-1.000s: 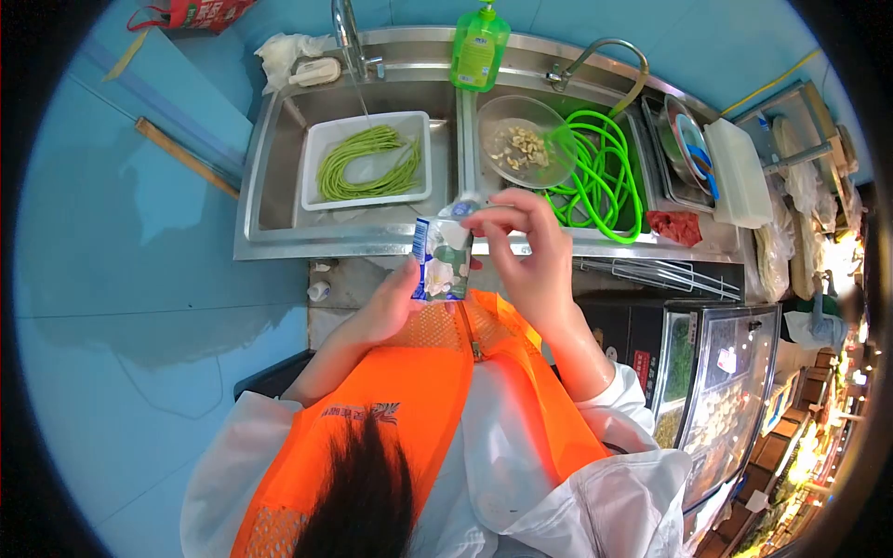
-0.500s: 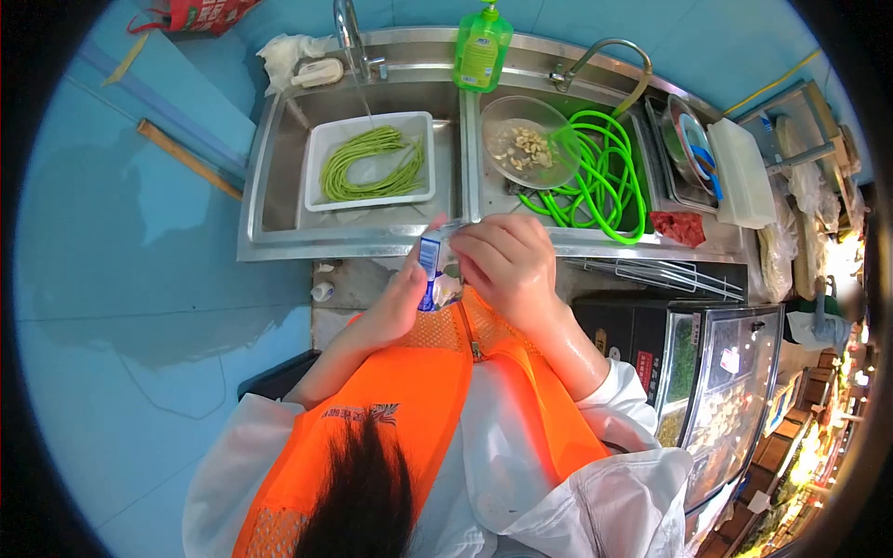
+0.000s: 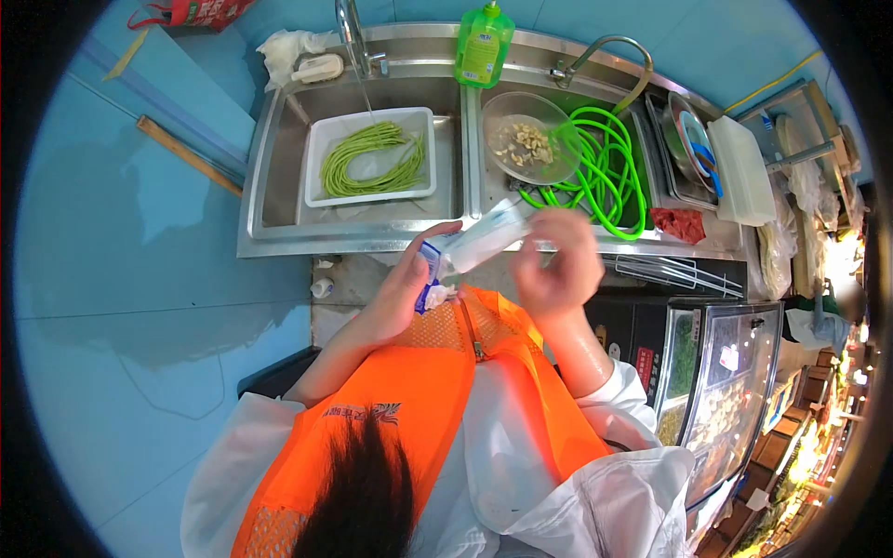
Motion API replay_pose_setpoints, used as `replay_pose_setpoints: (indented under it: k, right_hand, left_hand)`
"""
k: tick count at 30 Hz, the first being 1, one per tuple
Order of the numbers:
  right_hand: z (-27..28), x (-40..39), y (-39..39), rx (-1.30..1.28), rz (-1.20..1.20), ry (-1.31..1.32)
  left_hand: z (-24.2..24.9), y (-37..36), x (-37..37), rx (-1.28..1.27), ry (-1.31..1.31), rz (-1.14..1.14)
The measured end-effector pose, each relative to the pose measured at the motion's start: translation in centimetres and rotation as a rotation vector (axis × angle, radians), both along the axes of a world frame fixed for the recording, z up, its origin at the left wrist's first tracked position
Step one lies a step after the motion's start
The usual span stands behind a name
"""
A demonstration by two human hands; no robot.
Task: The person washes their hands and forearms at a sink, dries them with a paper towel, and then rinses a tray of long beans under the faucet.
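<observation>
My left hand [image 3: 400, 296] is closed around a small blue-and-white packet [image 3: 428, 270] in front of my chest. From it a translucent, whitish strip of thin plastic [image 3: 488, 237] stretches up to the right. My right hand [image 3: 564, 260], somewhat blurred, grips the far end of this plastic. What exactly the plastic is, I cannot make out. Beyond my hands, a white basin [image 3: 372, 198] in the left sink holds long green beans [image 3: 358, 166]. Water runs from the tap [image 3: 353, 42] into the basin.
In the right sink are a clear bowl [image 3: 496, 121] with pale pieces in water and a coiled green hose [image 3: 609, 177]. A green soap bottle [image 3: 482, 51] stands behind the divider. Red meat-like stuff [image 3: 679, 225] lies on the right rim, near stacked trays [image 3: 744, 172].
My right hand has moved away to the right from my left hand, drawing the translucent plastic out of the packet. The left hand still holds the packet in nearly the same place.
</observation>
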State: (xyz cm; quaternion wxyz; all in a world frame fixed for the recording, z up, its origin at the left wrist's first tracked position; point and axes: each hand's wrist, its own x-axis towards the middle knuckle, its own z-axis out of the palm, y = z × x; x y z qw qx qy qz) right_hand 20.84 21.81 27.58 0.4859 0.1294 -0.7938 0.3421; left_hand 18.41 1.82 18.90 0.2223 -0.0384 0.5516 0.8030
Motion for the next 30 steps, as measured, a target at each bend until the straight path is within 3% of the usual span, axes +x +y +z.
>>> replay_pose_setpoints:
  k: [3,5,7,9,13,18,24,30]
  right_hand:
    - [0.9,0.4,1.6,-0.485,0.145,-0.084]
    - [1.5,0.0,3.2,-0.59,0.453,-0.123]
    - [1.1,0.5,3.6,-0.759,0.78,-0.407]
    - [2.1,0.1,3.4,-0.172,0.743,-0.48]
    - [3.0,0.5,0.5,0.185,0.663,-0.636]
    - [2.8,0.9,-0.9,0.47,0.525,-0.457]
    - [0.8,1.1,-1.7,0.531,0.502,-0.373]
    - [1.2,0.4,-2.5,0.558,0.593,-0.49]
  left_hand:
    - [-0.1,-0.1,0.0,0.003,-0.001,0.004]
    - [-0.1,-0.2,0.0,0.004,-0.002,0.005]
    - [-0.1,-0.5,0.0,0.005,0.0,0.011]
    - [-0.1,-0.7,0.2,0.004,-0.002,0.015]
    - [-0.1,-1.0,0.1,0.01,-0.007,0.027]
    - [-0.1,-1.1,0.2,0.018,-0.014,0.045]
    - [-0.3,-0.8,0.3,0.043,-0.028,0.068]
    - [-0.3,-1.4,-0.2,0.061,-0.034,0.101]
